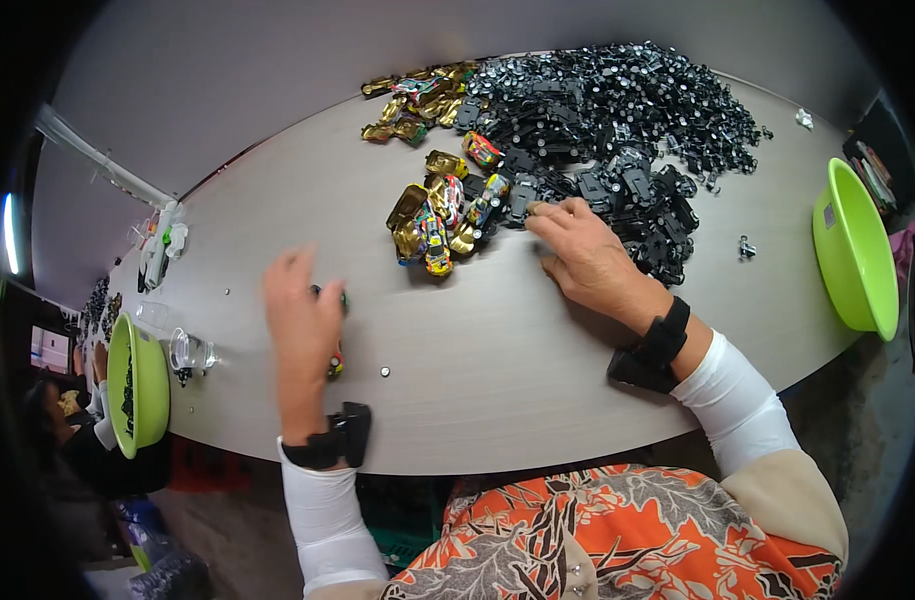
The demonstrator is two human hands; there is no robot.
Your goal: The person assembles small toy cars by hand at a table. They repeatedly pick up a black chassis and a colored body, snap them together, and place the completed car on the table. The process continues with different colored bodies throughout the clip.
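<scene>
My right hand (pixel 592 255) reaches to the near edge of a pile of black toy car chassis (pixel 632 190). Its fingertips touch or nearly touch one grey-black chassis (pixel 522 200), with the thumb held apart. To the left of that lies a small heap of colourful toy car bodies (pixel 432 225), some turned over with gold insides showing. Farther left, my left hand (pixel 305 325) is smeared by motion above the table. Beside and partly under it shows a bit of a colourful toy car (pixel 335 362), mostly hidden by the hand.
Small wheel parts (pixel 677 100) are piled at the back right, with more car bodies (pixel 417 105) at the back. Green basins stand at the right (pixel 857 250) and left (pixel 149 390) edges. A clear cup (pixel 189 350) lies near the left basin. Another person (pixel 62 415) sits at far left.
</scene>
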